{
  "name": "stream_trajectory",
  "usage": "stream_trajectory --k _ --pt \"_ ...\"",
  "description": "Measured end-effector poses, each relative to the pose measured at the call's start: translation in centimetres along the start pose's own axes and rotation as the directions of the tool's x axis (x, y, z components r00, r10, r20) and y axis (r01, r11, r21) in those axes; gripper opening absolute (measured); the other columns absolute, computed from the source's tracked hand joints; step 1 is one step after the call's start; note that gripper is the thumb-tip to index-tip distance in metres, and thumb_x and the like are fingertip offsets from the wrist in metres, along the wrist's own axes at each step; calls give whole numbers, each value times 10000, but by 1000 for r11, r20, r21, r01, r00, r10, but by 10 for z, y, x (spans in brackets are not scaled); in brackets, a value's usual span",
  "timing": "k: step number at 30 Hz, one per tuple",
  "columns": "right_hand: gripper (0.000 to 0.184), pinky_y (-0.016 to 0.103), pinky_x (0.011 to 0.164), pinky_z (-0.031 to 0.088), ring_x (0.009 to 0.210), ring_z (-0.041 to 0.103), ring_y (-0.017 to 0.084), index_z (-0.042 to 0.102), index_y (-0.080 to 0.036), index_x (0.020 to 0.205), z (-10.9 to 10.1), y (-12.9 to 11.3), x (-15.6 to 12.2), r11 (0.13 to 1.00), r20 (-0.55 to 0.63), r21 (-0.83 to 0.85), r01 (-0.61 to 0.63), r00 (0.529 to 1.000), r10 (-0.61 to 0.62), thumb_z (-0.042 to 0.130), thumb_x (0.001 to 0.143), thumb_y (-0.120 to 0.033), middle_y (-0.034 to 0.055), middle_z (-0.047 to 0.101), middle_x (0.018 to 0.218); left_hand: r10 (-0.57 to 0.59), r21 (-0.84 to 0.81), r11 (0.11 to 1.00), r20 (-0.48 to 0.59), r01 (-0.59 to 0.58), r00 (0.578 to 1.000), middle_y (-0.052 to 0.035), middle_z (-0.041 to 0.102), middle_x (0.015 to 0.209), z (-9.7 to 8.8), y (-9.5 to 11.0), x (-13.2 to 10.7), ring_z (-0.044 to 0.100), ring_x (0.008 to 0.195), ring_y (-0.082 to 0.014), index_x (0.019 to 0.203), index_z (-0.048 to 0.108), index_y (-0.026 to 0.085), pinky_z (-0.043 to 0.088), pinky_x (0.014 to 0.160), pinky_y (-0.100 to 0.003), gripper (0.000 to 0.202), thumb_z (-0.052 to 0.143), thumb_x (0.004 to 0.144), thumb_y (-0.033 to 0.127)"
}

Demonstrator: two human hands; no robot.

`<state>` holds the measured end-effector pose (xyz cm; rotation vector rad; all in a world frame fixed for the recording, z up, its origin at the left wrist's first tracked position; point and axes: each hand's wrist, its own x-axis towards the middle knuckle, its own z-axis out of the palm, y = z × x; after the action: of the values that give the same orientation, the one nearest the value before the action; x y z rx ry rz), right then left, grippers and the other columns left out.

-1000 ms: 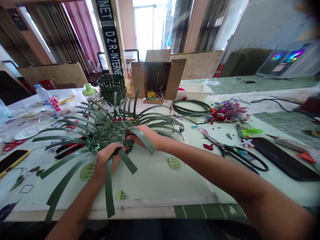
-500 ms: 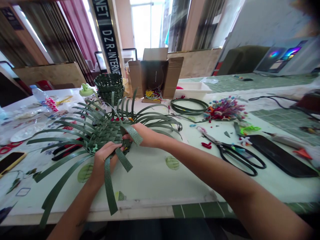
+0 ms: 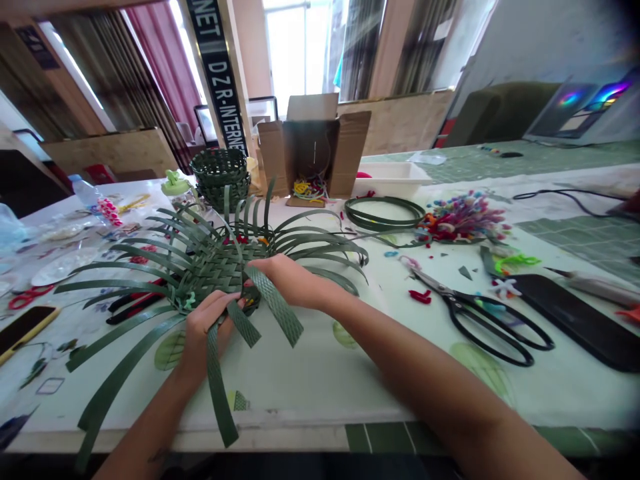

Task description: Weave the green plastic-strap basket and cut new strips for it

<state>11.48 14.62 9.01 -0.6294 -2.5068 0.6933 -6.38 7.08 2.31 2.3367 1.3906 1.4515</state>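
A flat woven mat of dark green strips (image 3: 215, 267) lies on the table, with long loose strips fanning out on all sides. My left hand (image 3: 207, 327) grips the mat's near edge, fingers closed round a strip that hangs toward me. My right hand (image 3: 290, 280) is closed on another loose green strip (image 3: 275, 303) at the same edge; the strip runs down past my wrist. Both hands sit close together at the weave's front corner.
Black scissors (image 3: 480, 313) and a dark phone (image 3: 575, 320) lie to the right. A coil of green strip (image 3: 385, 213), colourful bits (image 3: 460, 220), a cardboard box (image 3: 315, 150) and finished green baskets (image 3: 223, 173) stand behind. A phone (image 3: 23, 327) and red scissors (image 3: 25, 297) lie left.
My right hand has pulled its strip from up over the weave down toward me, so the strip now points to the near right. The left hand has held its grip.
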Motion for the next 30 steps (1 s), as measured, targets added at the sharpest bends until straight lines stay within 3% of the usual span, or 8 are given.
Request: stream_trajectory --k 8,11,14,16,20,25,27,30 --pt "116 242 617 363 675 527 135 539 -160 776 7 4 -6 999 -39 -37 31 999 -32 464 825 -86 24 611 759 -42 24 999 12 42 999 -8 552 787 2 -7 -2 529 730 -123 793 612 170 447 652 -255 101 531 853 168" --pt "90 271 672 411 731 533 155 547 -160 769 13 9 -6 987 -104 -94 128 985 -138 487 821 -117 49 604 802 -2 51 999 -32 4 999 -22 610 866 3 -10 -3 578 805 -147 870 625 179 484 724 -278 82 549 841 170" --pt "96 335 798 435 858 526 193 572 -151 787 20 12 -9 945 -211 -201 259 930 -300 496 840 -179 106 587 916 -26 58 998 -45 29 999 -25 647 898 5 -14 -5 608 838 -167 921 614 183 501 770 -296 101 554 839 186" --pt "116 337 777 450 836 532 195 580 -151 819 26 14 -14 936 -232 -229 267 919 -319 495 856 -220 109 586 905 -52 68 996 -39 55 998 -29 656 912 5 -16 -8 618 849 -172 957 605 183 505 786 -303 127 554 842 201" --pt "101 287 656 462 709 561 160 558 -177 913 42 20 -27 989 -323 -112 95 938 -127 491 876 -242 57 617 827 -47 157 986 -46 54 998 -56 661 945 8 -19 -10 622 901 -179 965 595 172 508 842 -339 132 531 853 204" --pt "75 332 798 491 933 611 192 529 -211 900 54 17 -37 977 -540 212 -2 833 119 553 836 -241 64 642 938 6 215 977 -77 11 997 -81 670 939 9 -17 -7 633 892 -184 953 586 156 523 830 -353 132 490 864 174" --pt "95 362 857 488 1046 592 208 503 -216 856 54 13 -38 922 -516 386 19 833 199 583 814 -244 74 644 991 5 207 978 -82 12 997 -77 670 920 9 -16 -6 634 870 -174 951 582 156 528 810 -336 128 489 863 171" --pt "185 382 886 494 1084 591 209 433 -225 817 52 9 -37 755 -414 654 49 858 303 615 791 -248 86 656 1040 29 199 980 -104 -8 994 -73 667 893 8 -17 -5 632 845 -169 947 571 155 529 779 -318 118 491 866 184"
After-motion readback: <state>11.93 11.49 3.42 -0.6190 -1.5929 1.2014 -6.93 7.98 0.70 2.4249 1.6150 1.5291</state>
